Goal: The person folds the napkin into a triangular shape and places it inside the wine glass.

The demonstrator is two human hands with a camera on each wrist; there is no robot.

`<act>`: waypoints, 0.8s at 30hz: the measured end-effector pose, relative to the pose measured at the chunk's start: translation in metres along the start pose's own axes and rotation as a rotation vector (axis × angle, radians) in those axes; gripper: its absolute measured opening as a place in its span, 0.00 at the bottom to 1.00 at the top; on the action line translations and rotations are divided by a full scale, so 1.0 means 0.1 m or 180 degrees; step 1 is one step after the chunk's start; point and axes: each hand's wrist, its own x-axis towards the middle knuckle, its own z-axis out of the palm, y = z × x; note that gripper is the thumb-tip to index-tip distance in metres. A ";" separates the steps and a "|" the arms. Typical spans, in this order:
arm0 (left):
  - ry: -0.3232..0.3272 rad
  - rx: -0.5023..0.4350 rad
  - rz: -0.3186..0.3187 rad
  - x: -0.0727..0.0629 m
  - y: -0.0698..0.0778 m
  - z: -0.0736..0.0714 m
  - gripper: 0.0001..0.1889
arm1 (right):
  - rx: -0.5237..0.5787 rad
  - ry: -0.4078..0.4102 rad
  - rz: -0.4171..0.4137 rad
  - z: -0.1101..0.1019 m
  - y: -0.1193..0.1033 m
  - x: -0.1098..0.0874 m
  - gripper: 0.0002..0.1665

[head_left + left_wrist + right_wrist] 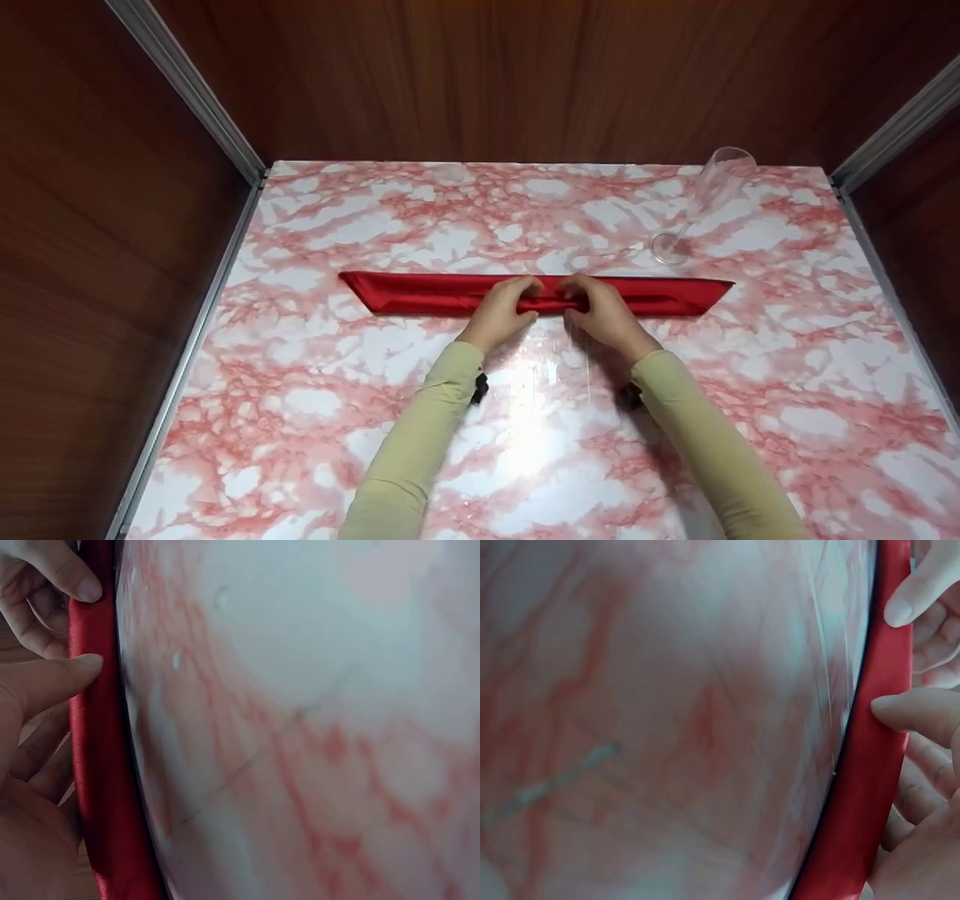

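The left hand [499, 315] and the right hand [606, 313] are just beside each other, and both grasp the red cloth [427, 291] — thumbs on its near side, fingers curled at its far side. The forearms, in yellowish sleeves [409, 450], converge toward the hands. The cloth, a long folded strip, lies parallel to the tabletop's [300, 420] far edge. Beyond its right part — toward the far right corner — a clear glass [718, 191] stands on its foot.
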 end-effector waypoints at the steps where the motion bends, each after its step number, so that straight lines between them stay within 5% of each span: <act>1: -0.0003 0.0003 -0.0015 0.00 0.00 0.00 0.19 | -0.0012 0.0002 -0.0004 -0.01 0.00 -0.01 0.24; 14: -0.0125 -0.0006 -0.0014 -0.01 0.04 0.00 0.16 | 0.0085 -0.0124 0.0012 -0.06 -0.02 -0.06 0.20; 24: -0.0184 -0.0027 -0.0077 0.01 0.03 0.00 0.17 | 0.0021 0.0198 -0.0255 -0.06 -0.12 -0.16 0.21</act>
